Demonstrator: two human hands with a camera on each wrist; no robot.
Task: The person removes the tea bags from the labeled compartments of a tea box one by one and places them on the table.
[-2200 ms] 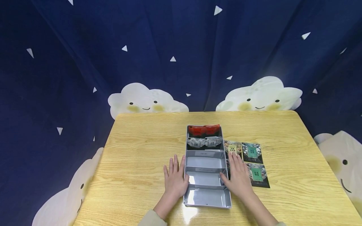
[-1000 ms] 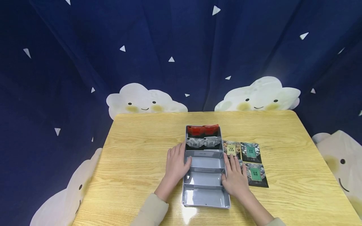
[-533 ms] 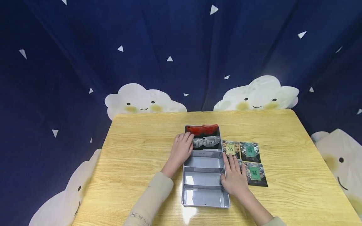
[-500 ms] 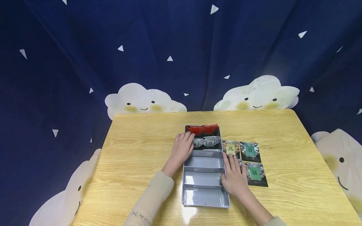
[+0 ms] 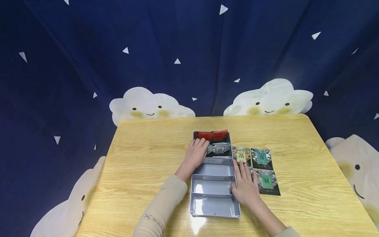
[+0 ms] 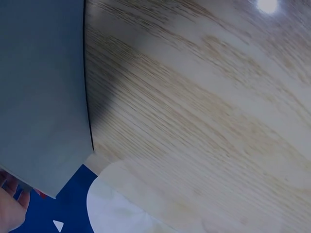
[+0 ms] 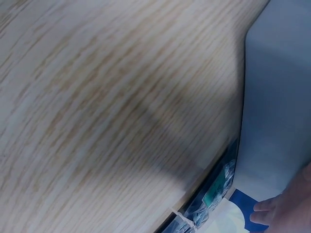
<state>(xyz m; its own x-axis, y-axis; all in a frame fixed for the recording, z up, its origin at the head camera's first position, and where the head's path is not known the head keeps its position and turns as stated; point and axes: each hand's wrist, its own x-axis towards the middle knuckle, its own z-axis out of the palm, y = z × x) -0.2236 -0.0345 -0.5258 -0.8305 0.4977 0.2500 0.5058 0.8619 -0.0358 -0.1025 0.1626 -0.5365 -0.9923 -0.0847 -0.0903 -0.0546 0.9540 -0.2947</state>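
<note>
A grey compartment box (image 5: 215,208) stands lengthwise on the table. Its farthest section holds red-topped sachets (image 5: 219,135); the section before it holds silver-topped sachets (image 5: 219,149). My left hand (image 5: 196,154) reaches over the box's left rim, bent fingers at the left silver-topped sachet, which it covers; the fingertips are hidden. In the left wrist view, part of that hand (image 6: 10,208) shows beyond the box wall (image 6: 39,87). My right hand (image 5: 245,189) rests along the right rim, thumb over the wall, straight fingers reaching onto flat dark packets.
Right of the box lie a yellow-labelled packet (image 5: 241,156), a green-labelled packet (image 5: 262,158) and another green-labelled one (image 5: 267,181). A further packet is mostly under my right hand. The wooden table (image 5: 148,158) ends at a dark blue curtain (image 5: 165,29) with clouds.
My left hand has slid forward along the left rim, from the nearer sections to the silver-topped sachets, then slightly right over them. My right hand drew in against the right rim and stayed there.
</note>
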